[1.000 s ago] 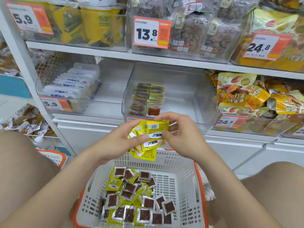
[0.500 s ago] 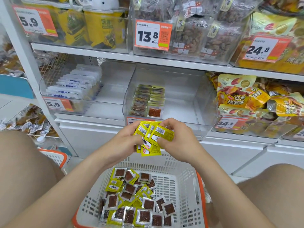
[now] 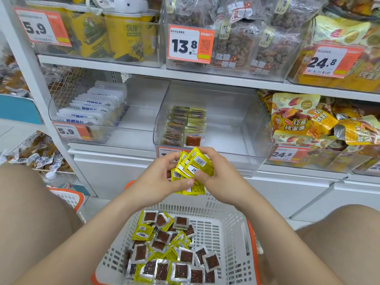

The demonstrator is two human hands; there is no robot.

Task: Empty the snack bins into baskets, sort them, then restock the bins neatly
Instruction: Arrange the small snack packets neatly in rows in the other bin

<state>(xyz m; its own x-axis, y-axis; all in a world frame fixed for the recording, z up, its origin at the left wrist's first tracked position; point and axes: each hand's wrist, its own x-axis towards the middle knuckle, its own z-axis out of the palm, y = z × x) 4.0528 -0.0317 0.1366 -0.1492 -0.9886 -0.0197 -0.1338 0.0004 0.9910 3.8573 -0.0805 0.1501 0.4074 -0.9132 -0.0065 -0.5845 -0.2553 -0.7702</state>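
At frame centre, the left hand (image 3: 158, 182) and right hand (image 3: 219, 178) both curl their fingers (image 3: 168, 161) round a fanned stack of yellow snack packets (image 3: 194, 167), thumbs pressing its face. Below it sits a white basket (image 3: 228, 233) of loose packets (image 3: 168, 249). Behind the hands, the clear bin (image 3: 236, 120) holds two neat rows (image 3: 186, 124) at its left.

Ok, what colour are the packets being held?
Yellow backs with white barcode labels on the held packets, clearest in the head view.

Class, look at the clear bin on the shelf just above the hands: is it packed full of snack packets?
No, the clear bin holds only two short rows of packets along its left side.
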